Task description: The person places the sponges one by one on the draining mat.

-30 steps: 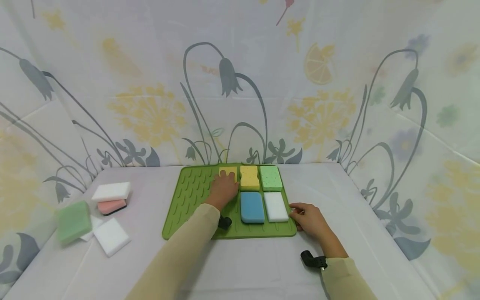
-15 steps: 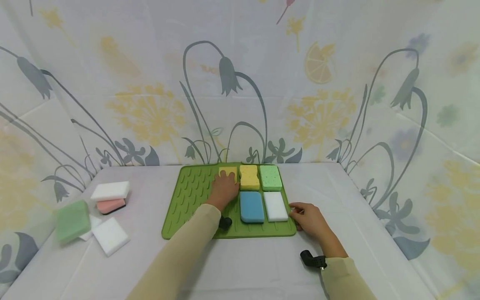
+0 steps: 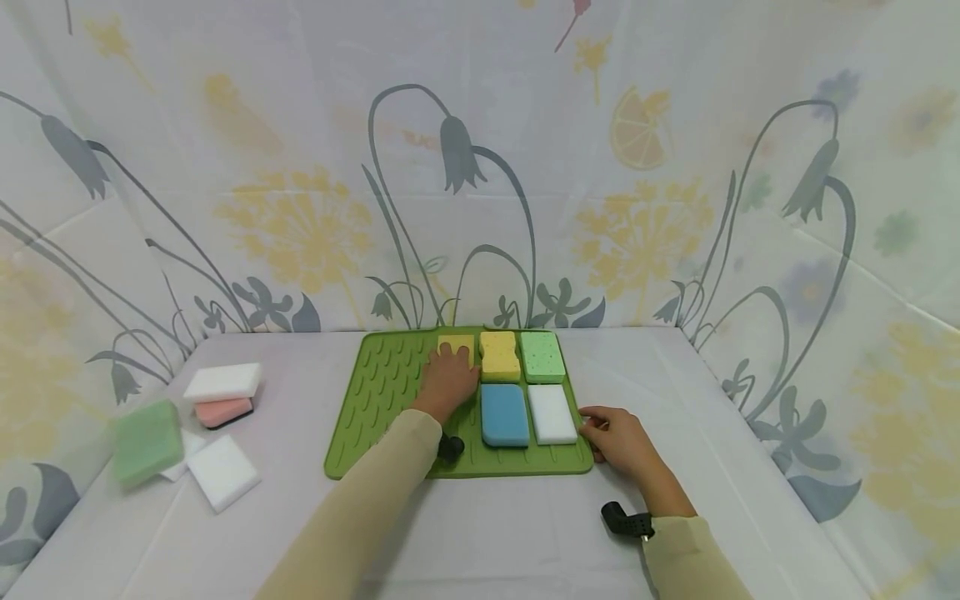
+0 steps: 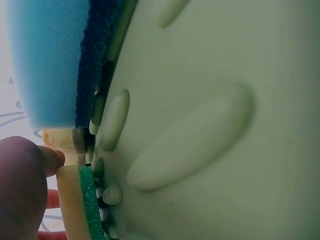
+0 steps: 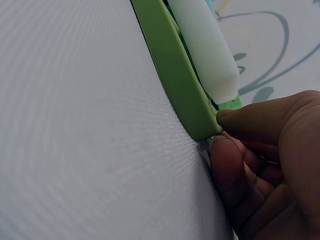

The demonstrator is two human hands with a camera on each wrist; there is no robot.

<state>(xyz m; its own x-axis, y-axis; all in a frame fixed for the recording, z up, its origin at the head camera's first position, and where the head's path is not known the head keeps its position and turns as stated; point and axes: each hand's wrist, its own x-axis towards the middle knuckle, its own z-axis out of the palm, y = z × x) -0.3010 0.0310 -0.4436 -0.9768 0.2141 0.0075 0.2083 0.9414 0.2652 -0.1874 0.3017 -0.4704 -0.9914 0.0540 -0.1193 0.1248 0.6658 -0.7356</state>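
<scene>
A green drying mat (image 3: 375, 400) with raised ridges lies on the table. My left hand (image 3: 447, 379) is over a yellow sponge (image 3: 455, 340) in its back row. In the left wrist view, the thumb and fingers grip that sponge (image 4: 70, 200), which has a green scouring layer facing the mat. Beside it on the mat are a notched yellow sponge (image 3: 499, 357), a light green sponge (image 3: 542, 357), a blue sponge (image 3: 504, 415) and a white sponge (image 3: 552, 414). My right hand (image 3: 618, 437) pinches the mat's right edge (image 5: 175, 75) between thumb and finger.
On the table's left lie a white sponge (image 3: 223, 382) atop a pink sponge (image 3: 223, 412), a green sponge (image 3: 147, 444) and another white sponge (image 3: 222, 472). A patterned cloth (image 3: 480, 167) hangs behind the table.
</scene>
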